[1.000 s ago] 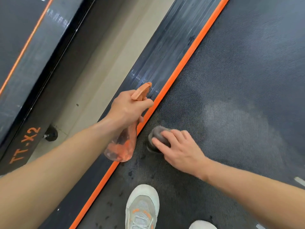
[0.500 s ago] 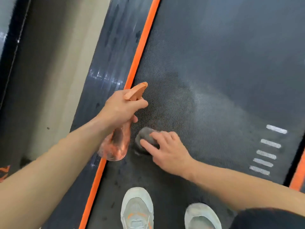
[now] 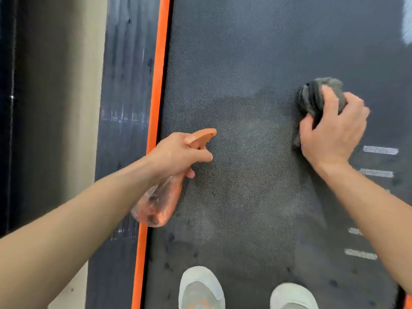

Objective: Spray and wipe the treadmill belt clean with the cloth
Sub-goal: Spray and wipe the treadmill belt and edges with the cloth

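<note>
- The left hand (image 3: 178, 152), at centre left of the frame, is wrapped around the neck of an orange spray bottle (image 3: 159, 201), one finger curled under its orange trigger head (image 3: 200, 136), whose nozzle points to the right.
- The bottle's translucent body hangs down and to the left from that grip, tilted, its base over the orange side stripe (image 3: 156, 97).
- The right hand (image 3: 332, 134), at right of centre, is closed over a bunched grey cloth (image 3: 316, 94), pressing it onto the treadmill belt (image 3: 234, 63); the cloth bulges out above the fingers.
- The two hands are well apart, with bare belt between them.
- The belt is dark and finely textured and fills most of the frame; a darker, damp-looking patch spreads between the hands, with paler smears below it.
- Dark spots dot the belt near the lower edge.
- Short white dashes (image 3: 380, 150) run in a column along the belt's right side.
- Two pale shoes (image 3: 200, 288) stand on the belt at the bottom edge.
- Left of the orange stripe lies the dark side rail (image 3: 120, 85), then a strip of pale floor (image 3: 93, 63) at upper left.
</note>
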Motion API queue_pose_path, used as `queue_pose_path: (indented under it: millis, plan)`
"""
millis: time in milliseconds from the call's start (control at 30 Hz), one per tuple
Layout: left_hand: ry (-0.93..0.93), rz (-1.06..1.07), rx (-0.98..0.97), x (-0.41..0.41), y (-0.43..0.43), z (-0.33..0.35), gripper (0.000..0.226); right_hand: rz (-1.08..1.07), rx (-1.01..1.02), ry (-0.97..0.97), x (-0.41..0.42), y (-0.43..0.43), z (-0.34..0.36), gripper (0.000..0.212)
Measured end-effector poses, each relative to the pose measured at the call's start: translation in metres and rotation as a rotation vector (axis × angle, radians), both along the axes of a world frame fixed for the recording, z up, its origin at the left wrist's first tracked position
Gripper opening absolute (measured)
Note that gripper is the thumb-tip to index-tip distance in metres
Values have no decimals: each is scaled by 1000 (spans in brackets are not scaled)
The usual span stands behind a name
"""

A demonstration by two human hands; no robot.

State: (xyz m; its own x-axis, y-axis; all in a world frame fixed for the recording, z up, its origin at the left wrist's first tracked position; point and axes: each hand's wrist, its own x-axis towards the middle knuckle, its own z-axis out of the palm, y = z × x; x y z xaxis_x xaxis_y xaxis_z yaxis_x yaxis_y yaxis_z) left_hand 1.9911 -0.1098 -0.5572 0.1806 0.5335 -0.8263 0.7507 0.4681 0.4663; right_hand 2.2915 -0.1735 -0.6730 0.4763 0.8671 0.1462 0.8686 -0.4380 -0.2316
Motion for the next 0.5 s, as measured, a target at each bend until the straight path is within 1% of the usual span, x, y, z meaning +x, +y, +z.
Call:
queue_pose_path:
  millis: [33,67,133,167,200,233,333,367,433,467,500]
  plan:
    - [31,-20,-4,0,2,-1,79,4,1,-7,0,0,1,53]
    - [69,-44,-5,2,3,-1,69,8,-3,-14,0,1,2,53]
    - [158,-100,38,3,3,-1,33,10,-15,-19,-1,0,4,54]
    - [201,-123,85,3,3,-2,21,6,-19,-13,-2,0,5,54]
    - [234,-139,126,3,3,-4,17,0,-20,-6,-3,0,6,54]
    - [242,-148,140,3,1,-4,18,-5,-20,-1,-4,0,7,54]
    - [197,-163,56,1,-4,3,55,-6,-24,8,-8,0,9,54]
    - [196,-177,32,-1,-5,4,52,-9,-21,12,-9,0,10,54]
    - [224,-219,23,-7,-8,5,21,-17,-23,31,-10,1,12,54]
    - [260,-263,47,-10,-10,6,20,-19,-31,38,-11,1,13,54]
    - [302,-319,79,-12,-13,8,23,-20,-40,40,-12,1,14,55]
